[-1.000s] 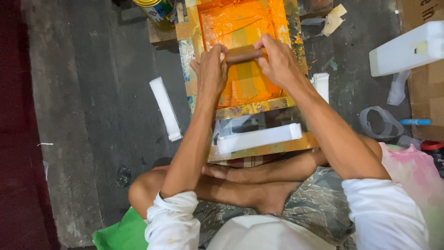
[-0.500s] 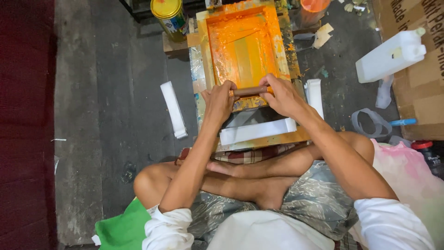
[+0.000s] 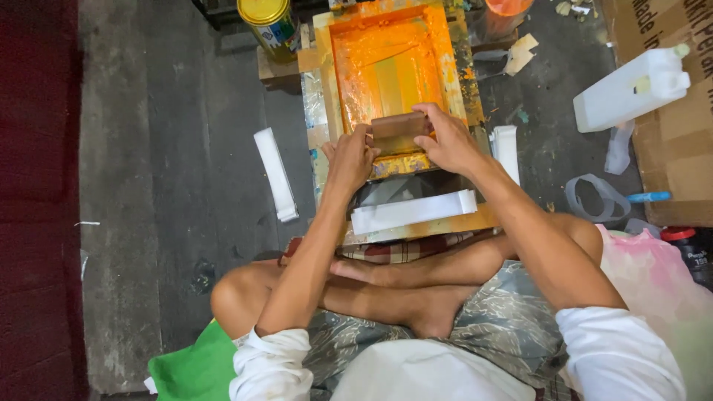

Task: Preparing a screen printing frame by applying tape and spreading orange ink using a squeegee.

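Observation:
A wooden-framed printing screen (image 3: 454, 65) coated in orange ink lies on the floor in front of my crossed legs. Both hands hold a brown wooden squeegee (image 3: 399, 132) at the near end of the screen. My left hand (image 3: 350, 157) grips its left end and my right hand (image 3: 448, 141) wraps its right end and top. The squeegee's blade edge is hidden behind my fingers. A white folded strip (image 3: 412, 212) lies on the board just below the screen.
A yellow-lidded can (image 3: 270, 24) stands at the far left of the screen. White strips lie on the floor at the left (image 3: 275, 174) and right (image 3: 506, 148). A white plastic jug (image 3: 631, 89) and cardboard box (image 3: 679, 126) sit at right. Green cloth (image 3: 194, 367) lies by my knee.
Both hands have drawn the squeegee toward me, from the middle of the screen to its near end. The view has shifted, showing more of the screen's far side.

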